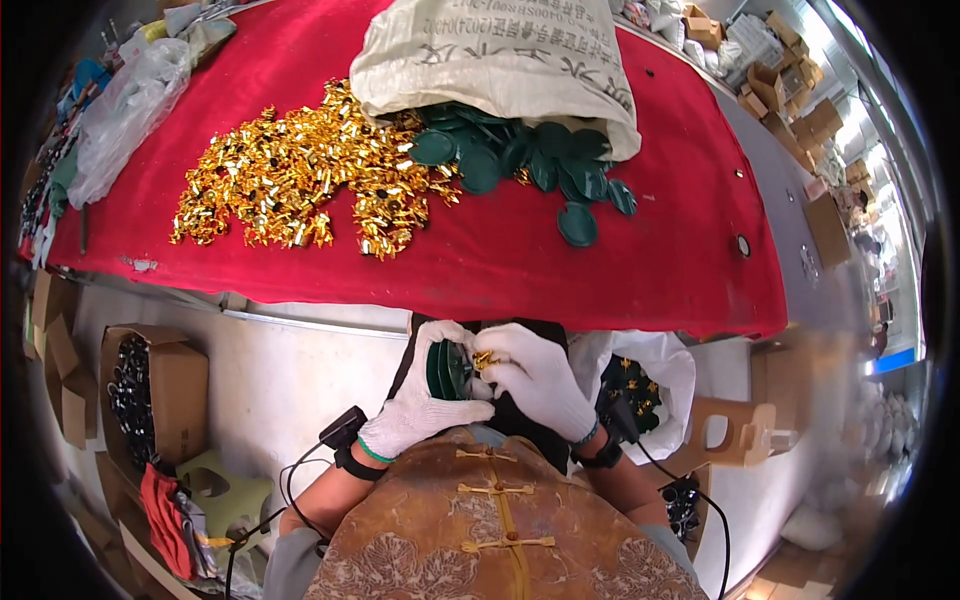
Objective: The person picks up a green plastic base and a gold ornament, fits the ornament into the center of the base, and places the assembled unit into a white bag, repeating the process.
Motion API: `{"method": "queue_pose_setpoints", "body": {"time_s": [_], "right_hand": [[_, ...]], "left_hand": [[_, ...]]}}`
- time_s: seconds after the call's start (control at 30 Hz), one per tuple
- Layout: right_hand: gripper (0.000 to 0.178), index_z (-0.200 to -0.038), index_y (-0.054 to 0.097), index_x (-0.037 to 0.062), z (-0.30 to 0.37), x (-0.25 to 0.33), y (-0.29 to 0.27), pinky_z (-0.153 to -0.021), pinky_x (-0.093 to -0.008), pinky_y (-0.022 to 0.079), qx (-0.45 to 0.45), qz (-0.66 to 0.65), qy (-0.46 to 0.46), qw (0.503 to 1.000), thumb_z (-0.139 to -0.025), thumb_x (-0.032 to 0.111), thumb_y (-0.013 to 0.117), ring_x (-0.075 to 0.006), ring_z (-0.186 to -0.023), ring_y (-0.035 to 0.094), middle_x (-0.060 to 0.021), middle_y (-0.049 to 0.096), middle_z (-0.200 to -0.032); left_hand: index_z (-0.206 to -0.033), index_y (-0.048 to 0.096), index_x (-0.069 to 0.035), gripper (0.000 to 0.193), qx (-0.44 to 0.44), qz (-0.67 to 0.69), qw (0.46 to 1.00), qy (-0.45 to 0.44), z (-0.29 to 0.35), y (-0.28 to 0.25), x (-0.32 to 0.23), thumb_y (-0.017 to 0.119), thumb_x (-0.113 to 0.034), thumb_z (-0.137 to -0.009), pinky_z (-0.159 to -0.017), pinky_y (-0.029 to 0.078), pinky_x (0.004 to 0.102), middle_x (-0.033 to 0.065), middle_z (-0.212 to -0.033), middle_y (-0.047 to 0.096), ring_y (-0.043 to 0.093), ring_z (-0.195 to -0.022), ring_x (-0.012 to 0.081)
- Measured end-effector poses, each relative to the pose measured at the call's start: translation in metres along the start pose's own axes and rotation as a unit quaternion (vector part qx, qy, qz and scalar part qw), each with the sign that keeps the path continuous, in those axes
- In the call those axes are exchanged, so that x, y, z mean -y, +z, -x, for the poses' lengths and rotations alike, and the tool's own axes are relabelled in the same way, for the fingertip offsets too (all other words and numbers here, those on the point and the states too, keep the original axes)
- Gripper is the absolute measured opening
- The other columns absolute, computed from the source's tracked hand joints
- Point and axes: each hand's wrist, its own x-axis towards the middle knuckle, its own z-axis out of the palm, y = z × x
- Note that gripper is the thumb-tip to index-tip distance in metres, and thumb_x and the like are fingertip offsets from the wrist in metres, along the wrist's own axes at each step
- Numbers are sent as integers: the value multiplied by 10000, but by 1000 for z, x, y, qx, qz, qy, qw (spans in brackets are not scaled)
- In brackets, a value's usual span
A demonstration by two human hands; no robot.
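Both of my hands wear white knitted gloves and are held together over my lap, just below the table edge. My left hand (pixel 419 405) is closed round a small stack of dark green round discs (pixel 445 370). Beside it, my right hand (pixel 540 380) pinches a small shiny gold piece (pixel 484 360) against the discs' right side. On the red-covered table lies a wide heap of similar gold pieces (pixel 290 175). Loose green discs (pixel 577 225) spill out of a white woven sack (pixel 490 60) right of that heap.
A white bag (pixel 680 385) holding green discs with gold pieces stands right of my lap. Cardboard boxes (pixel 180 395) with dark parts stand on the left. The red cloth (pixel 480 285) covers the table. A clear plastic bag (pixel 125 120) lies at its far left.
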Motion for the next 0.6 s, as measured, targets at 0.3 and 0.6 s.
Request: {"method": "queue_pose_setpoints", "body": {"time_s": [0.3,0.6], "right_hand": [[279,-1198,700,9,53,-3,20,-760,-305,569,-83,-78,114,987,-924,-21,659,-181,-839,729,-126,718,-1028],[268,-1214,676,-1,62,-13,36,-768,-299,586,-128,-97,141,977,-947,-5,664,-132,-902,742,-119,753,-974]], "left_hand": [[-1353,401,-97,824,13,-275,960,44,7,22,11,910,5,-714,-974,510,344,80,-1252,473,535,-1130,170],[-1331,417,-111,787,8,-221,975,-27,14,15,12,902,10,-723,-1055,474,345,82,-1297,505,530,-1229,172]]}}
